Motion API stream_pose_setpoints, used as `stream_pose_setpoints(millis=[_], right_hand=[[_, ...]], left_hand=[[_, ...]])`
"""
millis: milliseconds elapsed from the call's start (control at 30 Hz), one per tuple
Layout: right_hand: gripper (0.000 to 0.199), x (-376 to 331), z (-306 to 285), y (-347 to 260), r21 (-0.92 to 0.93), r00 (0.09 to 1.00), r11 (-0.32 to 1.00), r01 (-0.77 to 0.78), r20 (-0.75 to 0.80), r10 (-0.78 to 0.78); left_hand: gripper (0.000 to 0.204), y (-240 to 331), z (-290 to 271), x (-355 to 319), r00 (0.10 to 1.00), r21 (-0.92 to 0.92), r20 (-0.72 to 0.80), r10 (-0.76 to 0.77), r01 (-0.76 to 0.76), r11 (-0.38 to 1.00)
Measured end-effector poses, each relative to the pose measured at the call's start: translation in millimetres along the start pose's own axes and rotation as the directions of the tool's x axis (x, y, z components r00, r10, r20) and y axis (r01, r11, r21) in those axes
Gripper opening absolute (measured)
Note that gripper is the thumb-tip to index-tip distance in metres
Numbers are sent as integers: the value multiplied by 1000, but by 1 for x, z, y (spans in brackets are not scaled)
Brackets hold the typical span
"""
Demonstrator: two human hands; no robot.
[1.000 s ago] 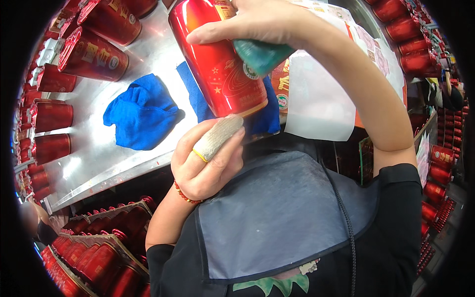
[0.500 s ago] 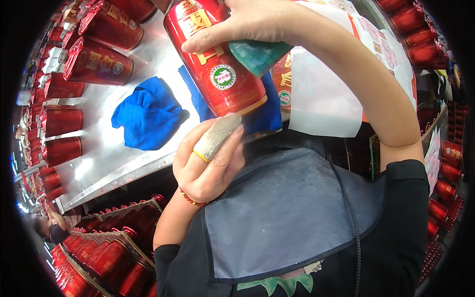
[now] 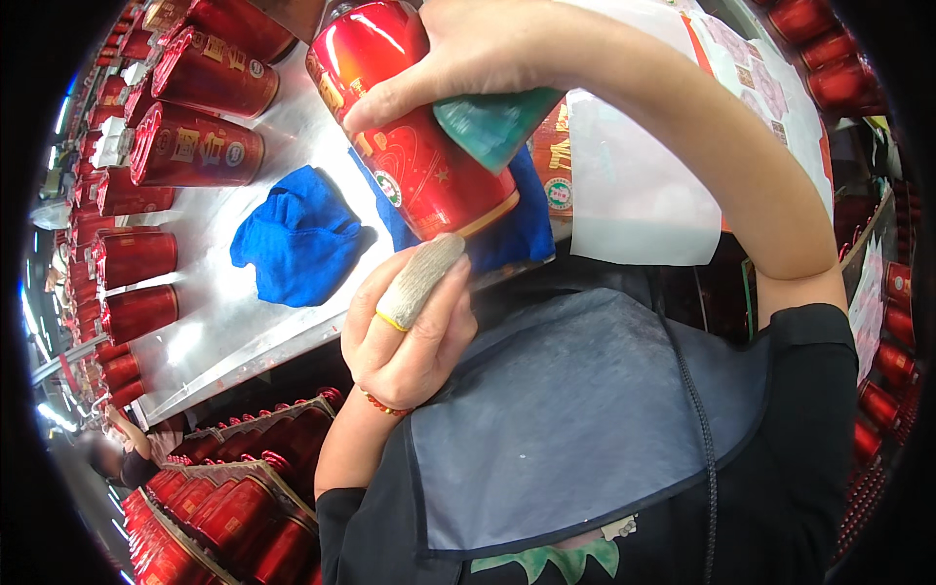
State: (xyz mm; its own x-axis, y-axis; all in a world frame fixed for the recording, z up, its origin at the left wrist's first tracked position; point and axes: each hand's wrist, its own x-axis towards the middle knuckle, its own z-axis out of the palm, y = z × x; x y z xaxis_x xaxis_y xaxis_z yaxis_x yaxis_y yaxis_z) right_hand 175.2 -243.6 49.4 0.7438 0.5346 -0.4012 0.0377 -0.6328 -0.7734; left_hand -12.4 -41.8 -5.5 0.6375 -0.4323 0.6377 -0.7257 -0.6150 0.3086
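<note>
A glossy red bottle with gold print and a gold base rim is tilted over the table, its base toward me. My right hand wraps around its upper body, thumb across the front. A teal, glossy piece sticks out below that hand against the bottle; what it is I cannot tell. At the base rim are the curled fingers of my left hand, one wearing a pale fabric finger cover with a yellow edge. Beneath the bottle lies a blue cloth. A second blue cloth sits crumpled to the left.
Several red bottles line the left side of the metal table. White sheets cover its right part. Crates of red bottles stand below left, with more at the right. A person is at the far left.
The bottle has turned about its long axis, so its round badge has shifted left. Both hands stay on it. The whole view has shifted slightly.
</note>
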Motion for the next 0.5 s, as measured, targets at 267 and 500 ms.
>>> stream_pose_setpoints(millis=[267,500], right_hand=[[81,21,22,72,473,980,858,199,-119,-162],[89,-29,22,-1,302,926,888,346,-264,-271]], left_hand=[[22,0,2,4,1000,-15,-6,14,-14,1000],[34,-5,0,2,999,-3,8,48,-48,999]])
